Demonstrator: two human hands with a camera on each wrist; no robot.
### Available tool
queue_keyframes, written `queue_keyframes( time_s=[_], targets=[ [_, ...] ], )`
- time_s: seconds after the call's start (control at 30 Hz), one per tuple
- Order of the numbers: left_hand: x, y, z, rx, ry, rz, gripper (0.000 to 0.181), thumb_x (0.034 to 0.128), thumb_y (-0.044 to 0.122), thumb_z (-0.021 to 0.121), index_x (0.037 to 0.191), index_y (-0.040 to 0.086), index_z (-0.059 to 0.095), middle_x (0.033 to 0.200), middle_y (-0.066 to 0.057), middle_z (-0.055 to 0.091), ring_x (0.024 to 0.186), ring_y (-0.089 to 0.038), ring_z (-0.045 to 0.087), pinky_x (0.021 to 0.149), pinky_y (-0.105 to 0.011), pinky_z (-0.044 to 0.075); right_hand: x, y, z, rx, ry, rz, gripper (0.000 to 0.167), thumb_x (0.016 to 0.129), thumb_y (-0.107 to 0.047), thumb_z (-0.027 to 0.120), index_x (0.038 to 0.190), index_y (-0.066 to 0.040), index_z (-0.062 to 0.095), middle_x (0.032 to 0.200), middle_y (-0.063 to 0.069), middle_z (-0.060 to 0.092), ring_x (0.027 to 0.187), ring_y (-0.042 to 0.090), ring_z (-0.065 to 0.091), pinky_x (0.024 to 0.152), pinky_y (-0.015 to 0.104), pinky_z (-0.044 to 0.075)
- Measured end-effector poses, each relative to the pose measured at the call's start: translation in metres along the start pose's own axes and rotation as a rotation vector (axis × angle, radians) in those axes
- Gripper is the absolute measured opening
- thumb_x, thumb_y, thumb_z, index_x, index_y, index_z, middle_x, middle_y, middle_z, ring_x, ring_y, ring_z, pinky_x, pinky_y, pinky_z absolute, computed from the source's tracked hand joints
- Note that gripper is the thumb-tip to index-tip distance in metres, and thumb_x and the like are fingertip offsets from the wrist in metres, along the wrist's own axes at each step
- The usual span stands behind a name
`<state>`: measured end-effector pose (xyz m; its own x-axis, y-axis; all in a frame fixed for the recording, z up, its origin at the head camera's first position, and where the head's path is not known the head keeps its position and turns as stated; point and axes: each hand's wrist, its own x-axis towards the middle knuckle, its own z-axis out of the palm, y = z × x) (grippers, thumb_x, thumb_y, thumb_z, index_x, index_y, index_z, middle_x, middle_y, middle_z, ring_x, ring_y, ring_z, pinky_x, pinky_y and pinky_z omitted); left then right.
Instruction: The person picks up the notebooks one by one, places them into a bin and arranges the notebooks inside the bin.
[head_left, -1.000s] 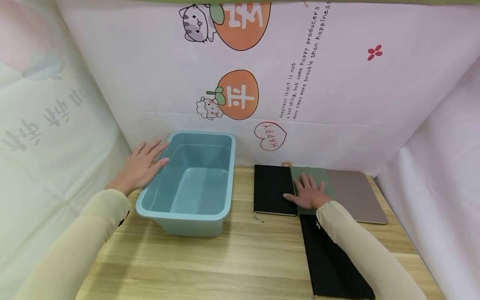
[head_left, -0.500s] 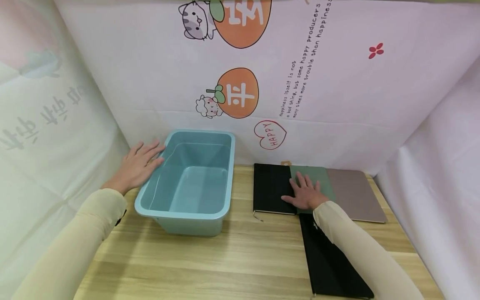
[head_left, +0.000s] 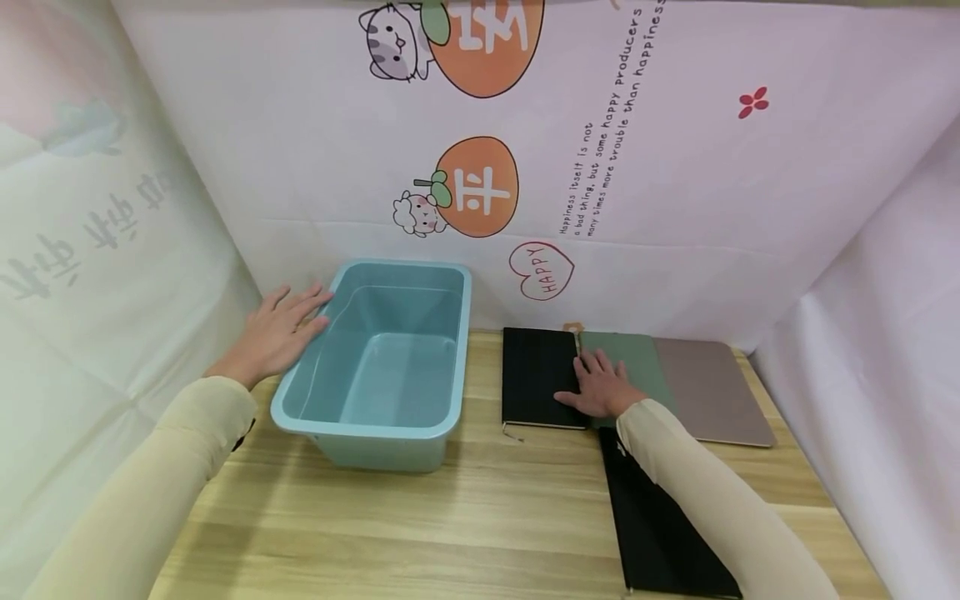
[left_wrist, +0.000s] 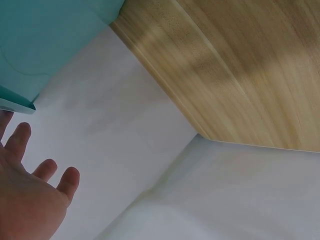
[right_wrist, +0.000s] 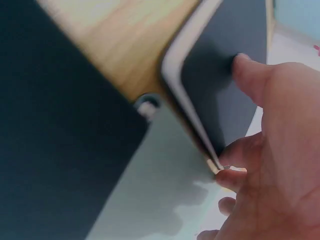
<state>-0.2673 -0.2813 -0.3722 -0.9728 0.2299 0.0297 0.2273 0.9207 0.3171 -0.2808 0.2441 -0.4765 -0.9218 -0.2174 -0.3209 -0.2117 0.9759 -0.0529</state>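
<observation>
Left hand [head_left: 276, 335], spread, touches bin [head_left: 375, 432]; right hand [head_left: 602, 390] touches black book [head_left: 538, 371], pinch unclear; likely grasping, needing fingers beneath.

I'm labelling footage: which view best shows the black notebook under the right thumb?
The head view: the black notebook is nearly whole, the right hand hiding little. The right wrist shows it closer but cropped; the left wrist shows none.

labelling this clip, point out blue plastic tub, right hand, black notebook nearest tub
Blue plastic tub [head_left: 382, 453], head view: front wall
Right hand [head_left: 600, 392], head view: back of hand
Black notebook [head_left: 538, 375], head view: cover
</observation>
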Motion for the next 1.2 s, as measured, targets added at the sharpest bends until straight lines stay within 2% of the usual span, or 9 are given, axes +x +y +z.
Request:
queue_keyframes(
  time_s=[0.23,0.37,0.6,0.77,0.87,1.03,1.2],
  targets=[
    [-0.001,0.003,0.0,-0.009,-0.002,-0.006,0.062,0.1089,0.054,0.031,0.163,0.025,0.027,0.173,-0.005,0.015,0.158,-0.048,0.002,0.115,-0.081,0.007,0.006,-0.005,-0.006,-0.026,0.028,-0.016,0.087,0.099,-0.06,0.053,0.154,0.005,0.038,0.161,0.027,0.034,0.149,0.049,0.025,0.116,0.066,0.029],
    [0.0,0.004,0.001,-0.02,0.002,0.004,0.061,0.1092,0.053,0.031,0.163,0.024,0.027,0.173,-0.007,0.016,0.158,-0.048,0.001,0.117,-0.079,0.007,0.008,-0.008,-0.007,-0.007,0.028,0.007,0.088,0.098,-0.063,0.053,0.152,0.005,0.042,0.158,0.028,0.038,0.144,0.049,0.029,0.11,0.063,0.033],
    [-0.002,0.003,0.002,-0.026,0.007,0.034,0.062,0.11,0.05,0.031,0.162,0.017,0.03,0.172,-0.012,0.018,0.158,-0.048,0.001,0.12,-0.075,0.007,0.011,-0.017,-0.006,0.009,0.017,0.029,0.09,0.098,-0.063,0.055,0.15,0.01,0.042,0.158,0.034,0.035,0.143,0.051,0.031,0.116,0.065,0.032],
    [-0.002,0.002,-0.002,-0.017,0.017,0.054,0.062,0.1105,0.048,0.031,0.161,0.014,0.032,0.171,-0.015,0.02,0.158,-0.048,0.004,0.123,-0.07,0.007,0.012,-0.026,-0.006,0.024,0.021,0.017,0.093,0.098,-0.062,0.054,0.15,0.014,0.039,0.157,0.038,0.032,0.143,0.054,0.033,0.119,0.061,0.033],
    [-0.003,0.002,-0.003,-0.016,0.01,0.042,0.062,0.1103,0.05,0.03,0.162,0.015,0.03,0.171,-0.014,0.019,0.157,-0.048,0.005,0.124,-0.069,0.007,0.014,-0.031,-0.007,0.076,0.003,0.018,0.093,0.099,-0.059,0.055,0.151,0.015,0.035,0.159,0.039,0.028,0.146,0.055,0.03,0.121,0.06,0.031],
    [-0.002,0.002,-0.001,-0.02,-0.006,0.019,0.064,0.1093,0.054,0.029,0.163,0.02,0.027,0.173,-0.01,0.015,0.157,-0.048,0.003,0.122,-0.072,0.007,0.016,-0.034,-0.01,0.181,-0.041,0.076,0.091,0.099,-0.054,0.058,0.151,0.017,0.032,0.155,0.041,0.03,0.145,0.054,0.03,0.12,0.06,0.032],
    [-0.002,0.002,0.001,-0.032,-0.002,0.029,0.063,0.1099,0.052,0.029,0.163,0.018,0.027,0.173,-0.011,0.016,0.158,-0.046,0.001,0.124,-0.069,0.005,0.019,-0.034,-0.01,0.267,-0.024,0.12,0.092,0.098,-0.051,0.062,0.152,0.017,0.028,0.151,0.041,0.032,0.14,0.052,0.036,0.115,0.059,0.039]
  ],
)
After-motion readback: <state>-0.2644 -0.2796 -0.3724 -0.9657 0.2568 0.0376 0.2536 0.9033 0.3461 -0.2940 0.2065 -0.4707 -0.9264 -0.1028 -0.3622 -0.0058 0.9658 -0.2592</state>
